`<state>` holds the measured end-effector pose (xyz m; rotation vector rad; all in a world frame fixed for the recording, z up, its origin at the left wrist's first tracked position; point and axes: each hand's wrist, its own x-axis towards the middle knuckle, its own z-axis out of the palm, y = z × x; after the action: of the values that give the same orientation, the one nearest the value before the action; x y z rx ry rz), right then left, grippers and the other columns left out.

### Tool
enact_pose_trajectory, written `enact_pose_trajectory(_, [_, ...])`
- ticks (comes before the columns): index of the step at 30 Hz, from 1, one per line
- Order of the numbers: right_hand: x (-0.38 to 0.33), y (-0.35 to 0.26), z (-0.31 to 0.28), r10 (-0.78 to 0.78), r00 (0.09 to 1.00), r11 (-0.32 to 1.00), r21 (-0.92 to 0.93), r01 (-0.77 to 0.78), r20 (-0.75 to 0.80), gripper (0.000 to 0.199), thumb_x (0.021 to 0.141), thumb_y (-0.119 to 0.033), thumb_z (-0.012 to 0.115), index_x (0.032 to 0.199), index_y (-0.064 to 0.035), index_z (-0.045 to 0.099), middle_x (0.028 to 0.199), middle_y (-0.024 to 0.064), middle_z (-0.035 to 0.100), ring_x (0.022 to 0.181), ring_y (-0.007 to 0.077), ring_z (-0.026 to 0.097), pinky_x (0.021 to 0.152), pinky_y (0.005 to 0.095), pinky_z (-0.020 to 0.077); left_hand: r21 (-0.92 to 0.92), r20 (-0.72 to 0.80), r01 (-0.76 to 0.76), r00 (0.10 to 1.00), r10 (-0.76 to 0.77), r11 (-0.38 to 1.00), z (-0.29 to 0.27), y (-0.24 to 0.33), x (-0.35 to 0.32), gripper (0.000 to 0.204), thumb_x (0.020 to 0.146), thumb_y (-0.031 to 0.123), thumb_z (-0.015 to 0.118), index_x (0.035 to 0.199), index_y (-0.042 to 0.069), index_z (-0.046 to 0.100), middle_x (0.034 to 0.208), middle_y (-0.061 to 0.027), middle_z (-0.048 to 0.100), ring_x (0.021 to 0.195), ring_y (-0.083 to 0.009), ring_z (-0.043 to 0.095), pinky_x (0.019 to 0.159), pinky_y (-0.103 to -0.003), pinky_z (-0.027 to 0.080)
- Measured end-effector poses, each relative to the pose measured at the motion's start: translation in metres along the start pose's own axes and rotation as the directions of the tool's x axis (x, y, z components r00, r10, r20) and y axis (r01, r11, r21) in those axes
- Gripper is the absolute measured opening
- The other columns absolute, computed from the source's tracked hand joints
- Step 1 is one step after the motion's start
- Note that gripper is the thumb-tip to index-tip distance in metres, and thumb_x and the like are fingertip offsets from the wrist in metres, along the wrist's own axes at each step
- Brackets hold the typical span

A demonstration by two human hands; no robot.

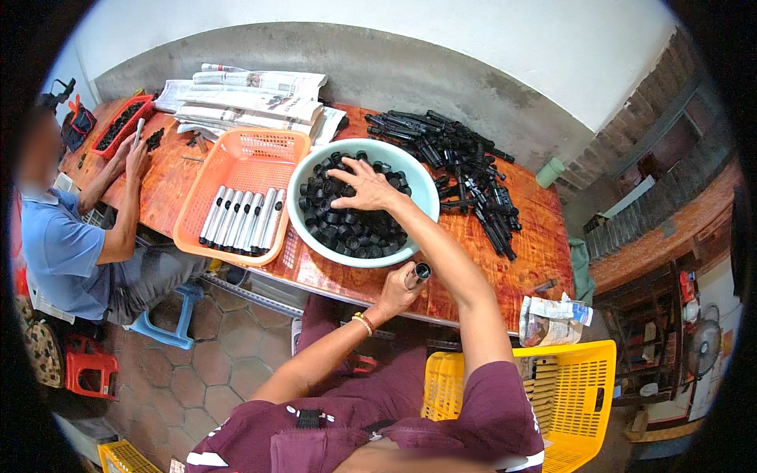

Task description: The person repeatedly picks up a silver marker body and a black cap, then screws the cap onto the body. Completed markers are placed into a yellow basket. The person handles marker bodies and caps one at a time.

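One tube (421, 272) sits in the left hand (398, 292), with the fingers wrapped around it and its dark round end poking out at two o'clock, just outside the five o'clock edge of the pale bowl (428, 197). The right hand (371, 189) is over the bowl with fingers spread apart, and black caps (347, 235) lie under and around it, though I can't tell if it touches any. An orange basket (251, 162) sits at the bowl's nine o'clock.

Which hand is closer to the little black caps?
Right. The right hand is over the black caps in the pale-blue basin; the left hand, holding a tube, is outside it.
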<state>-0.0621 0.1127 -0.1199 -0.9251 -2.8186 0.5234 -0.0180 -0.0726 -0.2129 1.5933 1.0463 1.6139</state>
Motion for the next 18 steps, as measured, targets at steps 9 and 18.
enact_pose_trajectory(9, [-0.051, 0.0, -0.012, -0.145, 0.988, 0.984, -0.1, 0.15, 0.06, 0.039, 0.081, -0.047, 0.064, 0.111, -0.0225, 0.064, 0.119, 0.0075, 0.048, 0.108, 0.032, 0.048, 0.091, 0.0454, 0.0412, 0.06, -0.003, 0.009, 1.0, -0.009, 0.998, -0.006, 0.002, 0.0, 0.018, 0.084, 0.009, 0.066, 0.078, 0.001, 0.051, 0.064, -0.0108, 0.05, 0.055, -0.0249, 0.049, 0.054, -0.036, 0.043])
enact_pose_trajectory(18, [-0.118, 0.015, -0.06, -0.113, 0.994, 0.931, 0.348, 0.108, -0.005, 0.026, 0.086, -0.022, 0.061, 0.107, -0.0095, 0.068, 0.115, 0.01, 0.059, 0.11, 0.0261, 0.056, 0.096, 0.0364, 0.0432, 0.025, -0.02, -0.008, 1.0, 0.008, 1.0, -0.001, -0.001, 0.001, 0.027, 0.08, 0.009, 0.069, 0.078, 0.0, 0.044, 0.063, -0.0166, 0.044, 0.057, -0.0386, 0.046, 0.052, -0.04, 0.039])
